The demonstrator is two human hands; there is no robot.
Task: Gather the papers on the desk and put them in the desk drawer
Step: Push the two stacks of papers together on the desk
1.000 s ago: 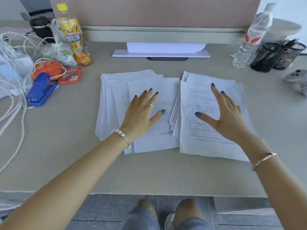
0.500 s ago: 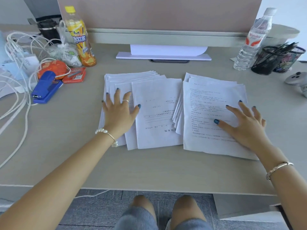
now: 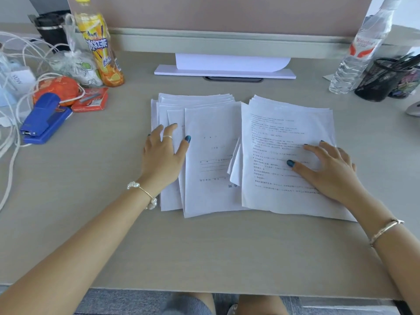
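Two loose piles of white printed papers lie side by side in the middle of the desk: a left pile (image 3: pixel 211 160) and a right pile (image 3: pixel 281 133). My left hand (image 3: pixel 162 155) rests on the left pile's left edge, fingers slightly curled and thumb spread onto the top sheet. My right hand (image 3: pixel 327 167) lies flat on the right pile near its right side, fingers apart. Neither hand has lifted any sheet. No drawer can be clearly made out.
At the left stand a blue stapler (image 3: pixel 43 119), a red staple box (image 3: pixel 91 101), an orange drink bottle (image 3: pixel 100 44), bags and white cables (image 3: pixel 9 142). A monitor base (image 3: pixel 225 70) sits behind the papers. A water bottle (image 3: pixel 361 48) and mesh pen holders (image 3: pixel 386 80) stand at the right.
My left hand has slid leftward from the middle of the left pile to its left edge. My right hand has moved down and right across the right pile. The papers stay put.
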